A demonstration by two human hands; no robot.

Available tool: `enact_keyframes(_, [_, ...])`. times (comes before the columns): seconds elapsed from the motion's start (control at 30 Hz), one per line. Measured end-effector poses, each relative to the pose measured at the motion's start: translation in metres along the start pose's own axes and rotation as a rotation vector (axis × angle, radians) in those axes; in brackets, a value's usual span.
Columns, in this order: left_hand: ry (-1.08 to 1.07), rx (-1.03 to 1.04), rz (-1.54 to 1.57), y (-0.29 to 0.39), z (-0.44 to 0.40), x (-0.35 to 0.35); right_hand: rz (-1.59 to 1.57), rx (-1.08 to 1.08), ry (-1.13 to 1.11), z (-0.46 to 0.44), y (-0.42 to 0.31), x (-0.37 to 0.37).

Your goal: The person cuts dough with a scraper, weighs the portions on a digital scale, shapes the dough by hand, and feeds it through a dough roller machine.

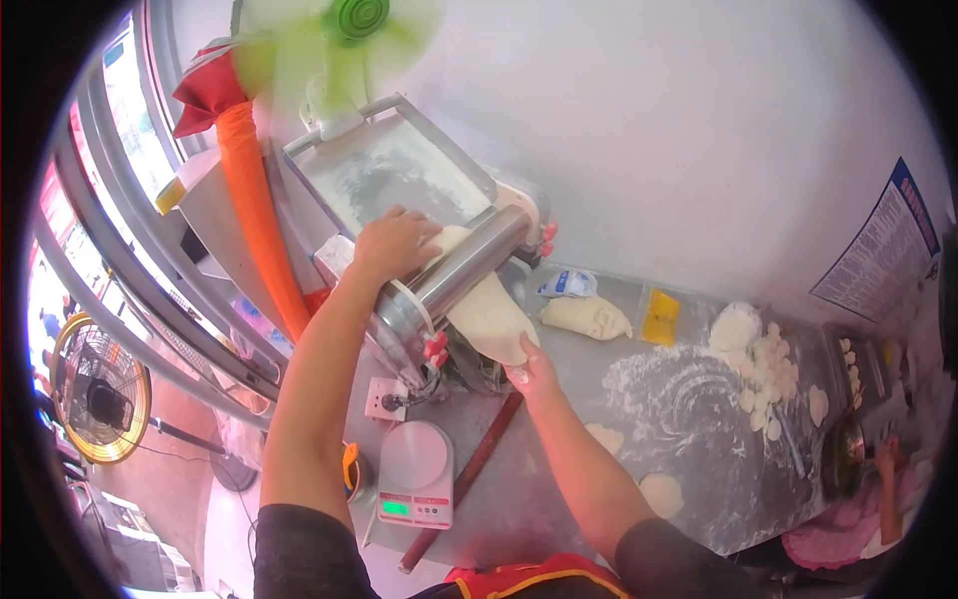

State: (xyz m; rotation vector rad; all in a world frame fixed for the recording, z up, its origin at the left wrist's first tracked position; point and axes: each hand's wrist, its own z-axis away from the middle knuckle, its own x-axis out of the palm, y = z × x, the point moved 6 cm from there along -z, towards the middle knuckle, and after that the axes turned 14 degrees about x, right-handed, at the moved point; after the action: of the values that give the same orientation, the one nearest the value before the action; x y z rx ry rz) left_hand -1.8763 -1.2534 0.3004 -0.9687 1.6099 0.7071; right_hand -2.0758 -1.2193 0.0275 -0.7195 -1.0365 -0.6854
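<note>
A pale dough sheet (491, 324) passes through a dough sheeter with a shiny metal roller (469, 262). My left hand (394, 245) lies at the feed side, its fingers stretched out over the upper end of the dough beside the roller. Below the roller, my right hand (534, 371) pinches the lower end of the sheet between thumb and fingers. Behind the roller rises the machine's tilted feed tray (399, 170), dusted with flour.
A digital scale (416, 469) stands near me, beside a long brown stick (469, 479). On the floured table (689, 399) are dough rounds (661, 494), a heap of small dough pieces (768, 364) and a bagged dough lump (587, 317). A green fan (361, 18) spins above. Another person's hand (886, 454) shows far right.
</note>
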Motion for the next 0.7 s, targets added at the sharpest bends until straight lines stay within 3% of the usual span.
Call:
enact_keyframes(0.33, [0.065, -0.083, 0.052, 0.0, 0.0, -0.004, -0.036, 0.021, -0.038, 0.031, -0.012, -0.007])
enact_keyframes(0.53, [0.596, 0.022, -0.244, 0.017, 0.01, -0.035, -0.048, 0.007, 0.09, 0.065, -0.022, 0.001])
enact_keyframes(0.63, [0.775, 0.135, -0.089, 0.07, 0.023, -0.051, -0.002, 0.003, 0.112, 0.07, -0.035, -0.001])
enact_keyframes(0.7, [0.455, -0.139, 0.412, 0.096, 0.035, -0.021, 0.028, -0.028, 0.131, 0.087, -0.044, 0.015])
